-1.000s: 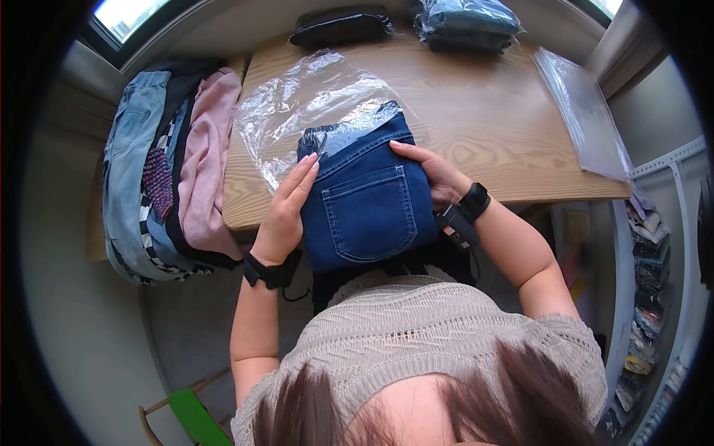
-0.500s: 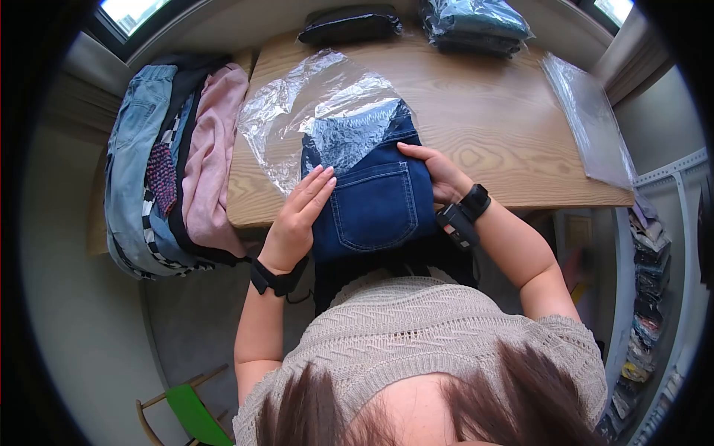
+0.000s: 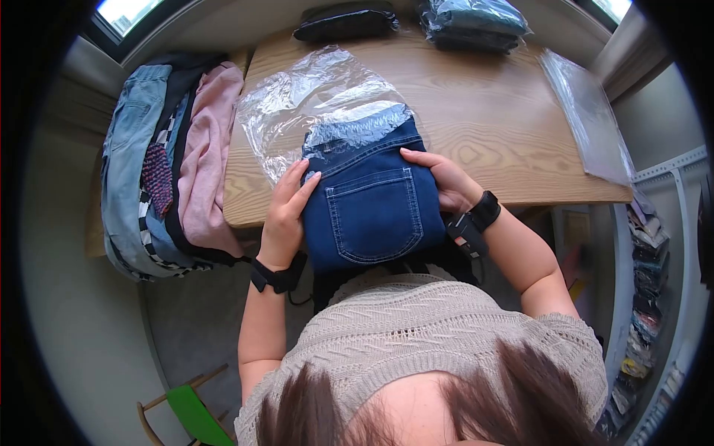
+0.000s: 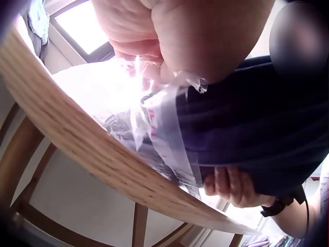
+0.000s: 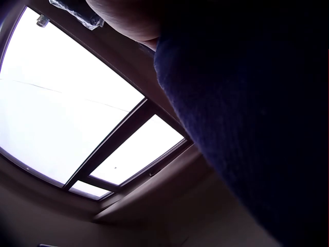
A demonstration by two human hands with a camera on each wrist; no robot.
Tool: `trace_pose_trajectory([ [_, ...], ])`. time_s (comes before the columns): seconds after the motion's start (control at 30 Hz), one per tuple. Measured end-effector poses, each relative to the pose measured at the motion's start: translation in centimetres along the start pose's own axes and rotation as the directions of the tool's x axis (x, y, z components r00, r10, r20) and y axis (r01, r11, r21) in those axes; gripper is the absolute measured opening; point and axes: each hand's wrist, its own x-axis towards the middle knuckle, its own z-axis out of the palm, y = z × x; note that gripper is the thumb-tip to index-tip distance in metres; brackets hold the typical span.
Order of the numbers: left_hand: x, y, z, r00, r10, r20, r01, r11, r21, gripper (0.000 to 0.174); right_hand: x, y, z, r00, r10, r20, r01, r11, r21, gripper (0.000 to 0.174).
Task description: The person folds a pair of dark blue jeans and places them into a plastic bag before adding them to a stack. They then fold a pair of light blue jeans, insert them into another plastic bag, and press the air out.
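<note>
Folded dark blue jeans [image 3: 375, 215], pocket side up, lie across the table's front edge. Their far end is inside a clear plastic bag [image 3: 286, 104] spread on the tabletop. My left hand [image 3: 286, 212] grips their left side at the bag's mouth, fingertips on top. On the right side my right hand [image 3: 452, 184] holds the jeans, its thumb on top. In the left wrist view the right hand's fingers [image 4: 234, 185] curl against the jeans [image 4: 247, 123], beside the bag's clear strip [image 4: 169, 128]. Dark cloth [image 5: 231, 113] fills much of the right wrist view.
At the left hangs a pile of clothes with light blue jeans [image 3: 134, 156] and a pink garment [image 3: 208, 149]. Bagged garments [image 3: 476, 26] and a dark packet [image 3: 346, 22] stand at the back. Flat clear bags [image 3: 587, 123] lie at the table's right edge.
The left hand, flatter over the bag half a second ago, has shifted to the jeans' left side. The bag's near edge has moved away from the body, and the pocket shows fully.
</note>
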Motion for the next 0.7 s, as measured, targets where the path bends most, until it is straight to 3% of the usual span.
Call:
trace_pose_trajectory([
  [0.2, 1.8, -1.0, 1.1, 0.990, -0.024, -0.137, 0.025, 1.000, 0.007, 0.040, -3.3, 1.1, 0.1, 0.995, 0.044, 0.088, -0.046, 0.999, 0.024, 0.041],
  [0.33, 2.0, -2.0, 0.9, 0.999, 0.024, -0.043, -0.019, 0.994, 0.104, 0.042, -6.3, 1.5, 0.9, 0.997, -0.040, 0.063, 0.038, 0.999, 0.026, 0.039],
  [0.47, 1.6, -1.3, 0.4, 1.000, 0.008, -0.019, -0.006, 0.998, 0.066, 0.042, -10.2, 0.4, 2.1, 0.994, -0.092, 0.054, 0.089, 0.995, 0.053, 0.037],
  [0.53, 1.3, -1.1, -0.1, 1.000, -0.002, 0.018, 0.001, 0.998, 0.056, 0.043, -12.6, -0.3, 3.2, 0.982, -0.159, 0.105, 0.147, 0.983, 0.114, 0.035],
  [0.63, 1.1, -0.4, -0.8, 1.000, 0.007, 0.014, -0.008, 0.997, 0.072, 0.044, -15.6, -1.3, 3.8, 0.928, -0.370, 0.035, 0.371, 0.928, -0.044, 0.033],
  [0.67, 1.0, 0.1, -1.1, 1.000, 0.014, 0.009, -0.014, 0.997, 0.076, 0.044, -15.9, -1.3, 4.4, 0.926, -0.375, 0.042, 0.377, 0.925, -0.046, 0.033],
  [0.7, 1.3, 1.5, -1.6, 0.999, -0.007, -0.034, 0.006, 1.000, -0.022, 0.045, -16.1, -1.3, 4.9, 0.867, -0.498, 0.025, 0.498, 0.859, -0.118, 0.033],
])
